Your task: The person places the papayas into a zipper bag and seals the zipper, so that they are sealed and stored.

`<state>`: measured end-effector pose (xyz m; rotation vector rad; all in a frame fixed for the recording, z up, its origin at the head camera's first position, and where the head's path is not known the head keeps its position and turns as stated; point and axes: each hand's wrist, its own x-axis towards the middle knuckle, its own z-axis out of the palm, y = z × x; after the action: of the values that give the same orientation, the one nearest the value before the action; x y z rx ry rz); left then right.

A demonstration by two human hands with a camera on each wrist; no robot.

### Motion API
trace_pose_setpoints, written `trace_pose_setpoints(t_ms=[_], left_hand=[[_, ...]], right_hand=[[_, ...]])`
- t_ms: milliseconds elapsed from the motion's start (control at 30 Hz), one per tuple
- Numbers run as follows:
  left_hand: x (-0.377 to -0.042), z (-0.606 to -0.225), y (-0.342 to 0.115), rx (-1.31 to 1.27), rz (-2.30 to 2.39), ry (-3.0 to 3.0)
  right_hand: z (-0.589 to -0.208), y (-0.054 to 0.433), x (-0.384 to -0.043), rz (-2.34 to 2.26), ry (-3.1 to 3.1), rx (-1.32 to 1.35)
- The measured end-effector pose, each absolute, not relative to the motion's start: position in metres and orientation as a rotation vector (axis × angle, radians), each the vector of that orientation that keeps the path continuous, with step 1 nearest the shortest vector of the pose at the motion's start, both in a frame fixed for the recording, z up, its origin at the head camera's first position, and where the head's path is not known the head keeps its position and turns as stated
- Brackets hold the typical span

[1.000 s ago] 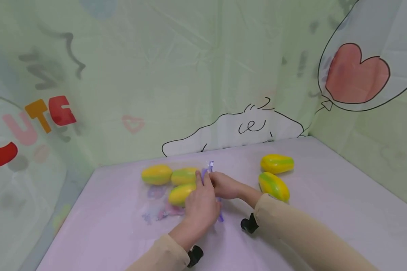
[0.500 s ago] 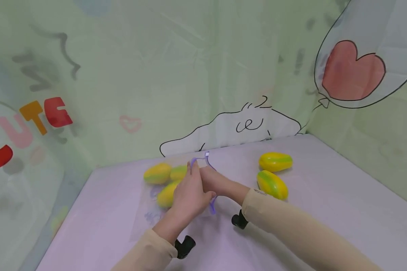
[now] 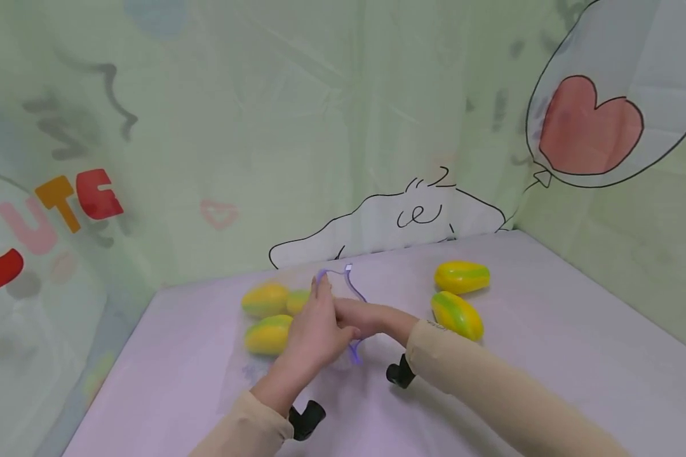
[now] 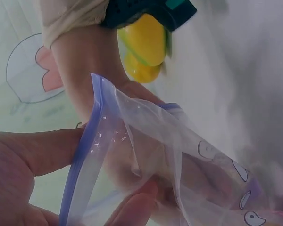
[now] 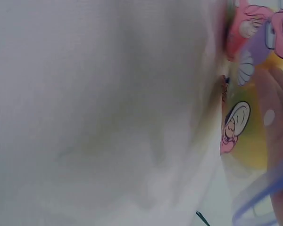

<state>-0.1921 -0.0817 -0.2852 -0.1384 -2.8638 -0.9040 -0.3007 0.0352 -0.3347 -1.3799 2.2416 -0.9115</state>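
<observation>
Three yellow-green papayas (image 3: 269,334) lie inside a clear zip bag (image 3: 241,374) flat on the table. Its purple zip strip (image 3: 354,289) gapes at the right end. My left hand (image 3: 317,327) lies at this mouth, fingers straight and thumb spread to the right; in the left wrist view its thumb (image 4: 54,150) touches the strip. My right hand (image 3: 363,317) reaches into the mouth, its fingers hidden behind the left hand in the head view. Through the printed plastic in the right wrist view, the right hand (image 5: 278,108) appears extended beside a papaya (image 5: 247,141), not curled round it.
Two more papayas, one farther back (image 3: 462,277) and one nearer (image 3: 457,315), lie on the pale table (image 3: 549,330) to the right of the bag. A printed curtain (image 3: 297,127) stands behind the table and along both sides.
Both hands have shifted left, the right one deeper into the bag. The nearest bagged papaya slid left over the last half second. The zip strip now gapes wider than a second ago.
</observation>
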Motion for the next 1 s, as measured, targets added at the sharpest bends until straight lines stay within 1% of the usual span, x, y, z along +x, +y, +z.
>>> trace_pose_setpoints(t_ms=[100, 233, 433, 600, 733, 867, 1000], left_hand=[[-0.192, -0.282, -0.086, -0.135, -0.939, -2.86], [-0.194, -0.278, -0.093, -0.108, -0.952, -2.86], [-0.192, -0.276, -0.103, -0.038, -1.018, -2.879], [-0.19, -0.276, -0.109, -0.057, -1.038, -2.865], [-0.189, -0.275, -0.111, -0.071, -1.018, -2.872], [-0.19, -0.274, -0.111, -0.072, -1.006, -2.875], [-0.189, -0.274, -0.11, -0.058, -1.011, -2.879]], right_hand=[[-0.328, 0.045, -0.301, -0.99, 2.228, -1.287], [-0.315, 0.074, -0.298, -1.116, 2.269, -1.127], [-0.299, 0.14, -0.296, -1.257, 2.37, -0.918], [-0.289, 0.201, -0.292, -1.28, 2.49, -0.782], [-0.285, 0.239, -0.289, -1.257, 2.587, -0.673], [-0.289, 0.257, -0.289, -1.219, 2.652, -0.625], [-0.298, 0.256, -0.284, -1.145, 2.712, -0.625]])
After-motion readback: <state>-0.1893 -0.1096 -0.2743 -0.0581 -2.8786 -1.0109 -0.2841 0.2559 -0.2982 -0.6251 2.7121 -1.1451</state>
